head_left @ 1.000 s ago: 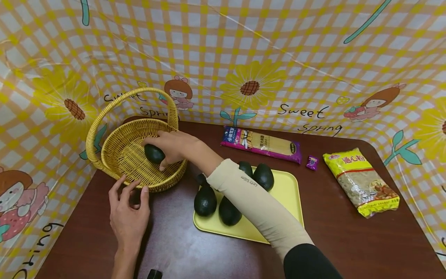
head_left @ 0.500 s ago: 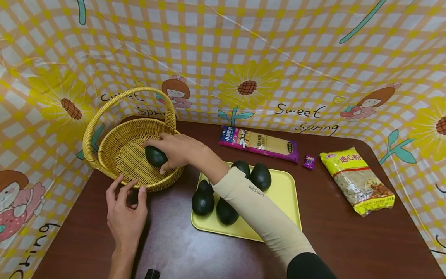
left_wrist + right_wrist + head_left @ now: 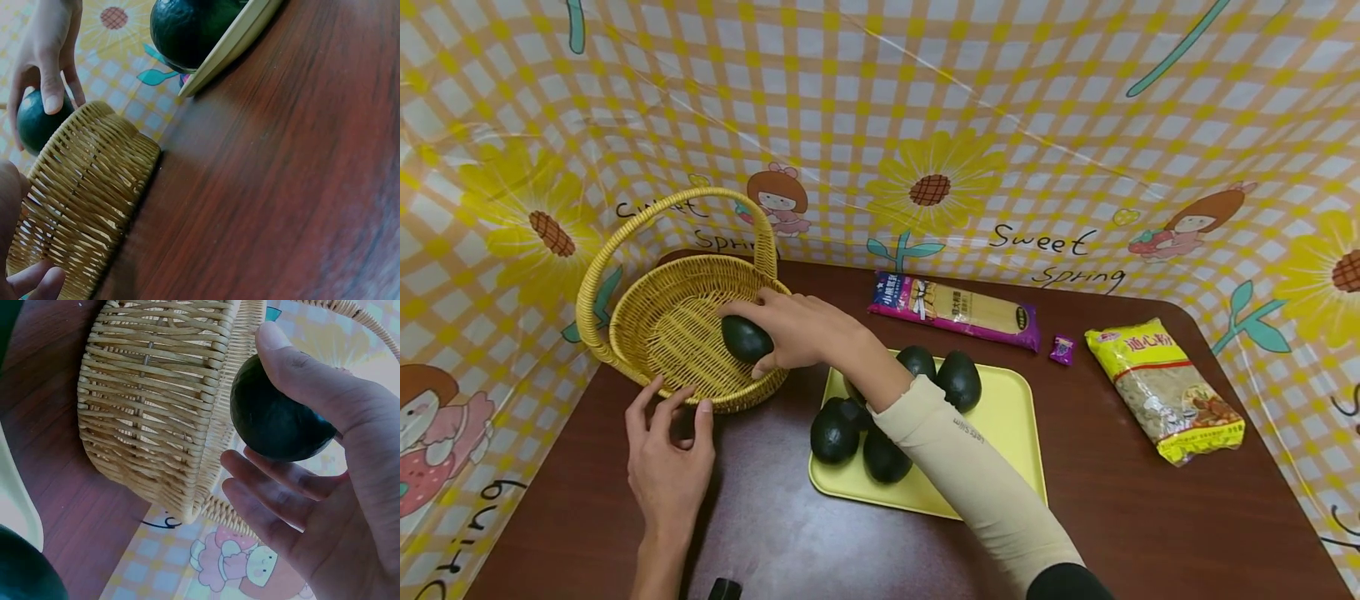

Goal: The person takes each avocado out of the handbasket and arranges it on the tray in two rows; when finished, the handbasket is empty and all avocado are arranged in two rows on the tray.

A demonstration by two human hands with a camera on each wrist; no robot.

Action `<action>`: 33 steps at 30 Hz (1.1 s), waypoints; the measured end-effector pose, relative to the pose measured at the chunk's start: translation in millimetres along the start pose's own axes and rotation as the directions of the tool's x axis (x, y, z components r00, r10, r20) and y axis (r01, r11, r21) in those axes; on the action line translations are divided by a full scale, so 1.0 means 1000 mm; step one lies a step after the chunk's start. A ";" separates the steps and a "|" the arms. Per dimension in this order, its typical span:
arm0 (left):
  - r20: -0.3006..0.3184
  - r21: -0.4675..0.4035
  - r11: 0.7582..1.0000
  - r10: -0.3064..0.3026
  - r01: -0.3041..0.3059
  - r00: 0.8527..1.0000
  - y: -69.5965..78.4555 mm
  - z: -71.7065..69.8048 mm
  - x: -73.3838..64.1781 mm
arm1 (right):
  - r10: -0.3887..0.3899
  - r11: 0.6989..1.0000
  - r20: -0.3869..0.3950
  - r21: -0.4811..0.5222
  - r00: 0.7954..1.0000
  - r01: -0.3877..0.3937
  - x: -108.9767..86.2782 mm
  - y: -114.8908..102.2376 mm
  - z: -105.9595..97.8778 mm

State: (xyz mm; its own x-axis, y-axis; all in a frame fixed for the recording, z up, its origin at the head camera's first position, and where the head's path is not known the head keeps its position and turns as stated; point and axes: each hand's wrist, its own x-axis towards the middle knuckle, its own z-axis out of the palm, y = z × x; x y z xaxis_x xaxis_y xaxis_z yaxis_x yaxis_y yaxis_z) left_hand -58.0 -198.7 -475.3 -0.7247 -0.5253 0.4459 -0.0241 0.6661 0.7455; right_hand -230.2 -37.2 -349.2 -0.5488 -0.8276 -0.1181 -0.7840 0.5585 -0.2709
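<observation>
My right hand [image 3: 801, 329] grips a dark green avocado [image 3: 745, 339] between thumb and fingers, over the right side of the wicker basket [image 3: 700, 400]. Seen from the right wrist, the avocado [image 3: 275, 419] is beside the basket's rim, the thumb across its top. Loosely bent fingers of my left hand [image 3: 670, 467] rest against the near side of the basket; in the left wrist view its fingertips [image 3: 47, 284] lie by the woven wall [image 3: 94, 169]. Several more avocados [image 3: 835, 431] lie on a yellow tray [image 3: 1011, 400], partly hidden by my right forearm.
Behind the tray lies a purple pack of noodles [image 3: 958, 310], with a small purple packet [image 3: 1062, 350] beside it. A yellow bag of pasta [image 3: 1165, 392] lies at the right. The basket's tall handle [image 3: 677, 198] arches above it. A small black object [image 3: 725, 589] sits at the front edge.
My right hand has shifted slightly right within the basket's span, still gripping the avocado, closer to the right rim. My left hand has stayed at the basket; the view has shifted slightly.
</observation>
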 end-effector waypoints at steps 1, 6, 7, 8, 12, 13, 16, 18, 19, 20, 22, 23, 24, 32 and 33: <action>0.002 -0.002 1.000 -0.001 0.001 1.000 0.000 0.000 0.000 | 0.000 1.000 -0.006 0.004 1.000 0.000 -0.002 0.000 0.000; 0.002 -0.001 1.000 0.000 0.000 1.000 0.000 0.000 -0.001 | 0.008 1.000 -0.032 0.027 0.999 -0.007 -0.013 0.003 0.001; 0.000 0.000 1.000 0.001 -0.001 1.000 0.001 0.000 -0.001 | 0.010 0.999 -0.034 0.034 0.999 -0.008 -0.015 0.003 0.002; 0.000 0.001 1.000 0.001 -0.001 1.000 0.001 0.000 -0.001 | 0.013 0.999 -0.034 0.039 0.999 -0.011 -0.018 0.003 0.002; 0.002 -0.001 1.000 0.003 -0.003 1.000 0.002 0.000 -0.001 | 0.019 0.998 -0.039 0.063 0.999 -0.016 -0.026 0.003 0.004; 0.001 -0.003 1.000 0.004 -0.004 1.000 0.002 -0.001 -0.001 | 0.018 0.998 -0.044 0.067 0.999 -0.015 -0.028 0.003 0.004; 0.002 -0.010 1.000 0.009 -0.009 1.000 0.003 -0.001 -0.001 | 0.017 0.997 -0.051 0.080 0.999 -0.013 -0.035 0.003 0.005; 0.003 -0.014 1.000 0.009 -0.009 1.000 0.003 -0.001 -0.001 | 0.010 0.995 -0.057 0.095 0.998 -0.005 -0.039 0.003 0.006; 0.004 -0.014 1.000 0.007 -0.007 1.000 0.004 0.000 -0.001 | 0.007 0.995 -0.061 0.100 0.998 -0.001 -0.041 0.003 0.007; 0.006 -0.014 1.000 0.006 -0.006 1.000 0.004 0.000 -0.001 | 0.005 0.994 -0.063 0.106 0.998 0.001 -0.043 0.003 0.007; 0.006 -0.009 1.000 0.001 -0.001 1.000 0.003 0.000 -0.001 | 0.002 0.993 -0.071 0.117 0.997 0.006 -0.047 0.004 0.008; 0.006 -0.005 1.000 -0.001 0.001 1.000 0.003 0.000 -0.001 | 0.001 0.993 -0.075 0.118 0.997 0.008 -0.048 0.004 0.009; 0.005 -0.002 1.000 -0.002 0.002 1.000 0.003 -0.001 0.000 | 0.003 0.993 -0.079 0.116 0.997 0.006 -0.051 0.004 0.009; 0.007 0.000 1.000 -0.002 0.002 1.000 0.003 -0.001 -0.001 | 0.004 0.991 -0.120 0.137 0.993 0.012 -0.068 0.002 0.014; 0.007 0.000 1.000 -0.001 0.001 1.000 0.003 -0.001 -0.001 | 0.005 0.990 -0.122 0.139 0.992 0.013 -0.069 0.002 0.016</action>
State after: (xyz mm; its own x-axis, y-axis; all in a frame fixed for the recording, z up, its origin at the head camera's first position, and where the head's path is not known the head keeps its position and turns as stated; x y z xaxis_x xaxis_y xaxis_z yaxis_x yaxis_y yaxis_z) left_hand -56.2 -197.1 -473.2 -0.7292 -0.5226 0.4418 -0.0248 0.6653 0.7461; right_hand -189.4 20.7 -356.5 -0.5838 -0.8119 -0.0015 -0.7427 0.5348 -0.4029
